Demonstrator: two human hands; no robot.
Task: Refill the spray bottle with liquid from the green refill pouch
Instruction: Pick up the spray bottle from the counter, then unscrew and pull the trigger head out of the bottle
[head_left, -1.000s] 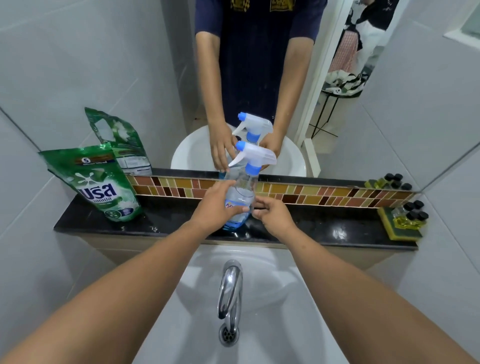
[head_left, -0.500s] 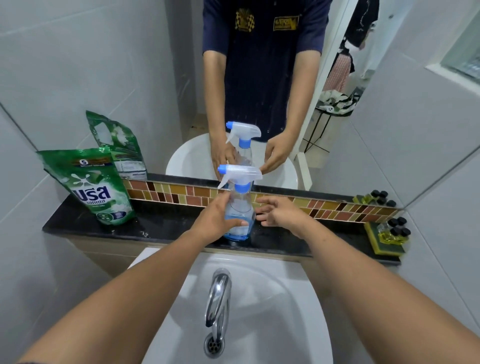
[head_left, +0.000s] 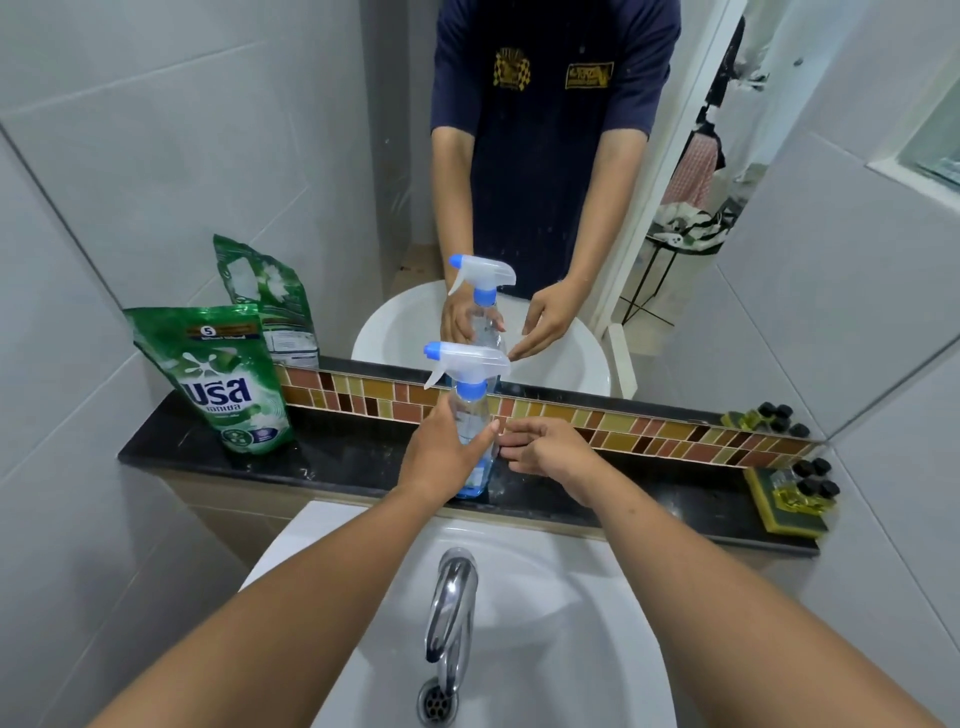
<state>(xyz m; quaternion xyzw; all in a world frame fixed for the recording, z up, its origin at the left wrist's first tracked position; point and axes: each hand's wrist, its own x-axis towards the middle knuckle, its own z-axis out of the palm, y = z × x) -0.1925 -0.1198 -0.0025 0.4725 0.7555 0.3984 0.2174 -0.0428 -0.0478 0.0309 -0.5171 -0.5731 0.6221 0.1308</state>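
Mid front edge of the black ledge (head_left: 332, 457): spray bottle (head_left: 470, 431) upright, trigger head on, left hand (head_left: 441, 452) wrapped around it; right hand (head_left: 550, 449) loose, empty, just beside. Green refill pouch (head_left: 223, 379) stands unused at left end. Pouring not yet started.

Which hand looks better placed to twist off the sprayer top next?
Probably the right hand. It is open and free beside the spray bottle, while the left hand already grips the bottle's body on the ledge, so it can steady it.
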